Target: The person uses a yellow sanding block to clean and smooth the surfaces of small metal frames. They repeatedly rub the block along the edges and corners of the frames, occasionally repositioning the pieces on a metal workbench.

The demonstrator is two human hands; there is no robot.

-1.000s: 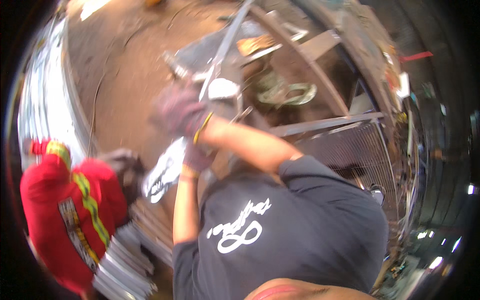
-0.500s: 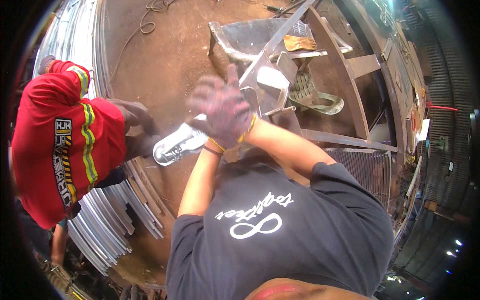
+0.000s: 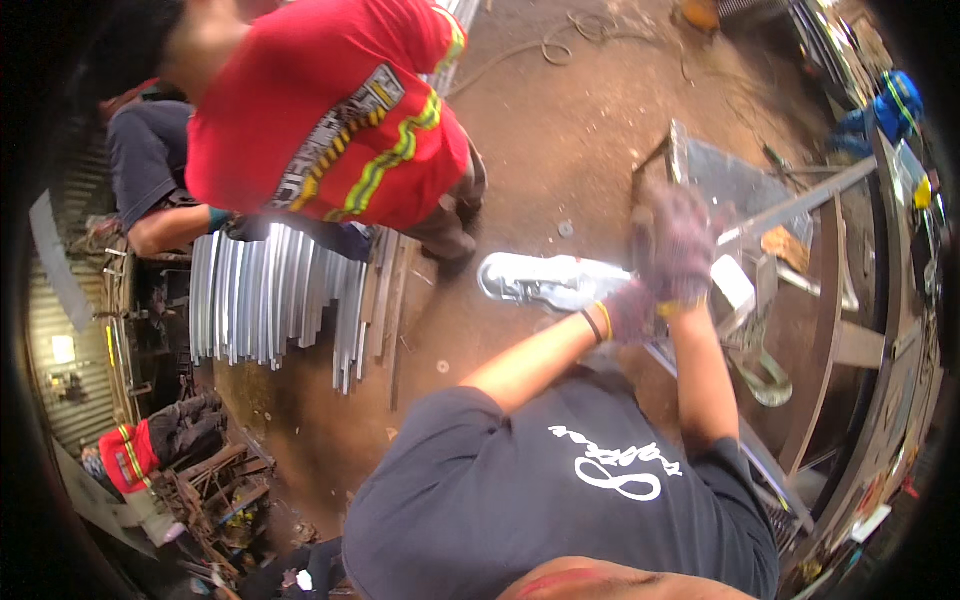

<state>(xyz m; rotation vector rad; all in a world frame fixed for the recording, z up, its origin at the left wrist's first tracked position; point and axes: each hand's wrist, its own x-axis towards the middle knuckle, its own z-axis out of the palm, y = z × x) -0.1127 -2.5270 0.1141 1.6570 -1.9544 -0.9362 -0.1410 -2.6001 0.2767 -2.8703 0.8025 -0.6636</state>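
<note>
My two hands meet in front of my chest, both in dark reddish knitted work gloves with yellow cuffs. My right hand (image 3: 677,240) points away from me with fingers stretched out, though blurred. My left hand (image 3: 627,308) touches it close to the wrist; its fingers are hidden behind the right hand. I see no tool in either hand. Below them, a pale, shiny shoe (image 3: 550,279) stands on the brown floor (image 3: 545,150). Just beyond my right hand are a plastic chair (image 3: 765,372) and an orange-brown work glove (image 3: 786,247) among metal pieces.
A co-worker in a red shirt (image 3: 330,110) bends at the upper left, beside a bundle of silver metal bars (image 3: 275,295). A steel frame (image 3: 825,310) stands on my right. A cable (image 3: 560,45) loops across the floor. Other people (image 3: 128,457) are farther off.
My view has turned left, so the co-worker and bars appear larger and farther right. My hands stay together; the left has slid from behind the right towards its wrist.
</note>
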